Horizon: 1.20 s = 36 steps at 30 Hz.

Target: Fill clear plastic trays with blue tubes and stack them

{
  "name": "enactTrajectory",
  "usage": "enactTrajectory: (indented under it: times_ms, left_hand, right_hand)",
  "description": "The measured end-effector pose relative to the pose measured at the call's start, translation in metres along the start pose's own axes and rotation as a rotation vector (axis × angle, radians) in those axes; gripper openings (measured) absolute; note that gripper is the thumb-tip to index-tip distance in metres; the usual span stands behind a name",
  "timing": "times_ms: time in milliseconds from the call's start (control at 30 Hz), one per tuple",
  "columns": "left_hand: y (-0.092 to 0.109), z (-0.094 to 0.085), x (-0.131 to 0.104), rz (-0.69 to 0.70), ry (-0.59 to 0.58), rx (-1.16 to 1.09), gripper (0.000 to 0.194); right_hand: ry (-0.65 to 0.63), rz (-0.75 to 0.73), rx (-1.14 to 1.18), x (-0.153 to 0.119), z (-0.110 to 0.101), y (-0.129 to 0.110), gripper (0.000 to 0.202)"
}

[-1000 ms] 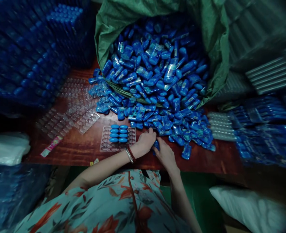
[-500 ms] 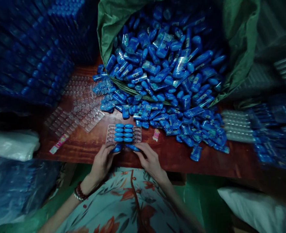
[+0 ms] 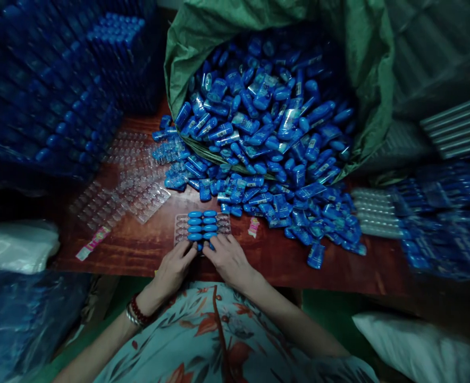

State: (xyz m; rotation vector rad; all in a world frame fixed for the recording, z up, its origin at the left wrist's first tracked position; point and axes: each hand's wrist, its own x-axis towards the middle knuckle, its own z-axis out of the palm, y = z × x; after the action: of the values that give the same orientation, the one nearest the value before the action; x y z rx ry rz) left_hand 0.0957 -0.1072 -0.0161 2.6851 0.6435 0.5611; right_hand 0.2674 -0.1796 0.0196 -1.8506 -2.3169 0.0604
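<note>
A clear plastic tray (image 3: 181, 227) lies on the table in front of me, with two columns of blue oval packs (image 3: 195, 229) in its middle and bare slots at both sides. My left hand (image 3: 175, 266) is at the tray's near left edge, thumb and fingers closed round a blue pack that is mostly hidden. My right hand (image 3: 227, 259) reaches over the near right part, its fingers bent down onto another blue pack, of which only a bit shows between the hands.
A green sack (image 3: 368, 80) spills blue packs (image 3: 299, 213) over the red-brown table (image 3: 139, 255). Clear trays (image 3: 151, 202) lie at left beside a pink strip (image 3: 93, 243); a small pink wrapper (image 3: 253, 227) is right of the tray. Stacked filled trays (image 3: 115, 53) stand back left.
Both hands have moved inward and closer together at the tray's near row, and the blue packs they hold have come down there. The camera view has shifted slightly.
</note>
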Motion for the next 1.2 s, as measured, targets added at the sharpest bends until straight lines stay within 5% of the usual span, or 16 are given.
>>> enactTrajectory:
  times_ms: [167,267,367,467,533,733,967,1100,1200]
  left_hand:
    - [-0.003,-0.001,-0.003,-0.022,0.123,0.203,0.03]
    - [0.0,-0.002,-0.004,-0.093,0.187,0.197,0.034]
    - [0.014,0.002,0.013,-0.008,0.205,0.078,0.034]
    - [0.04,0.017,0.054,0.075,0.053,0.066,0.031]
    - [0.058,0.032,0.086,0.013,-0.078,0.147,0.036]
    - [0.083,0.072,0.149,-0.165,-0.24,0.363,0.044]
    - [0.093,0.069,0.139,-0.109,-0.308,0.251,0.05]
    - [0.097,0.062,0.112,-0.027,-0.429,0.05,0.057]
    - [0.09,0.059,0.098,0.007,-0.411,0.016,0.047]
  right_hand:
    - [0.144,0.121,0.065,-0.013,0.01,0.001,0.024]
    - [0.397,0.429,0.161,-0.034,0.012,0.026,0.028]
    - [0.556,0.77,0.107,-0.049,0.007,0.063,0.032]
    - [0.401,0.836,-0.029,-0.05,0.001,0.095,0.036]
    - [0.238,0.804,-0.106,-0.047,-0.003,0.103,0.035]
    - [0.067,0.782,-0.195,-0.063,0.006,0.082,0.03]
    - [0.146,0.813,-0.057,-0.106,0.038,0.046,0.035]
    - [0.065,0.772,0.071,-0.127,0.022,0.05,0.046]
    - [0.041,0.749,0.137,-0.135,0.006,0.061,0.035]
